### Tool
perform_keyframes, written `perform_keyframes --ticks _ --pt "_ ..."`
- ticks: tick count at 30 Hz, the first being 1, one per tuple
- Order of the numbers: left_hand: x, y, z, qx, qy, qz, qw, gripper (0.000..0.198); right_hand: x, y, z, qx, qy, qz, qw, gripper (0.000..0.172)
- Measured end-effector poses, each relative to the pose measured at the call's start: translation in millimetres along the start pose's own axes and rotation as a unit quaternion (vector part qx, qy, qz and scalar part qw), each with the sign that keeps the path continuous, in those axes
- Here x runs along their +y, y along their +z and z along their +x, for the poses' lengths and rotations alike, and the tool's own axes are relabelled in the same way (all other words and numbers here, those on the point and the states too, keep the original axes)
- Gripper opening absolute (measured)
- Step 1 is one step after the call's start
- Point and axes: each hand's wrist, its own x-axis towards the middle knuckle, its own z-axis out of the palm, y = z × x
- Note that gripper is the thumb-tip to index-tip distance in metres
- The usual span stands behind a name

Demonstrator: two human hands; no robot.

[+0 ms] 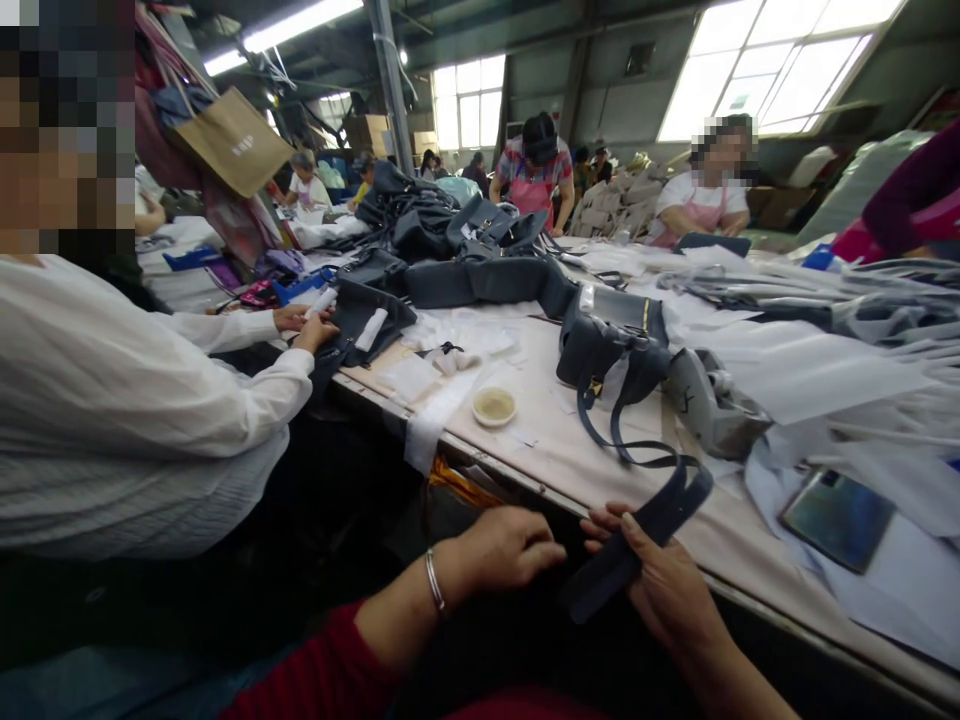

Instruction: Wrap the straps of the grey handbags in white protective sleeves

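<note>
My right hand [667,585] grips a wide dark navy bag strap [637,550] between thumb and fingers, just off the table's front edge. The strap's lower end hangs down past the hand. Thinner straps run from its upper end towards a dark navy handbag [615,340] with gold-coloured fittings on the table. To the left of the strap, apart from it, my left hand [510,548] is closed with its fingers curled. What it holds, if anything, is hidden. A metal bangle [434,582] circles the left wrist.
A small round dish [494,407] stands near the table's edge [540,485]. Right of the handbag are a grey tape dispenser [712,405] and a phone [838,518]. A co-worker in a white top [135,400] handles a dark bag at left. Dark bags [450,225] pile up behind.
</note>
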Motion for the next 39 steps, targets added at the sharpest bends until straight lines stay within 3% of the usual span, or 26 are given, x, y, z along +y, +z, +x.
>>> perform_keyframes --ticks 2,4,7,10,14,18,20,22,25,31,35,39 --pt "-12 -31.6 28 0.145 -0.019 0.115 0.983 0.043 -2 -5 4 0.017 -0.001 -0.002 1.000 0.040" --pt "-28 -55.2 59 0.229 -0.077 0.218 0.946 0.048 0 -7 6 0.017 0.008 -0.007 1.000 0.042" --pt "-52 -71.1 99 0.232 -0.168 0.301 0.910 0.055 10 -5 5 0.007 0.030 -0.020 0.999 0.045" --pt "-64 -76.1 113 0.224 -0.172 0.288 0.915 0.052 18 -5 5 0.000 0.047 -0.034 0.998 0.046" --pt "-71 -95.3 92 0.279 -0.117 0.255 0.918 0.035 17 -16 10 0.013 0.051 -0.044 0.998 0.048" --pt "-98 -125.4 50 0.367 -0.249 0.252 0.860 0.028 16 -26 15 0.021 0.035 -0.051 0.998 0.049" --pt "-115 -135.5 34 0.366 -0.318 0.231 0.843 0.032 19 -26 14 0.020 0.033 -0.055 0.998 0.050" --pt "-126 -140.7 24 0.349 -0.340 0.204 0.849 0.032 22 -21 12 0.015 0.035 -0.054 0.998 0.051" --pt "-131 -144.6 19 0.363 -0.325 0.168 0.857 0.017 26 -12 7 0.002 0.035 -0.051 0.998 0.051" --pt "-120 -159.1 13 0.446 -0.281 0.031 0.849 0.019 23 -8 -2 0.010 0.027 -0.061 0.998 0.051" --pt "-107 -149.0 -2 0.457 -0.250 -0.137 0.842 0.023 23 -8 -8 0.011 0.018 -0.063 0.998 0.048" --pt "-85 -109.2 -18 0.400 -0.198 -0.305 0.841 0.023 23 8 -20 -0.037 0.023 -0.086 0.995 0.044"
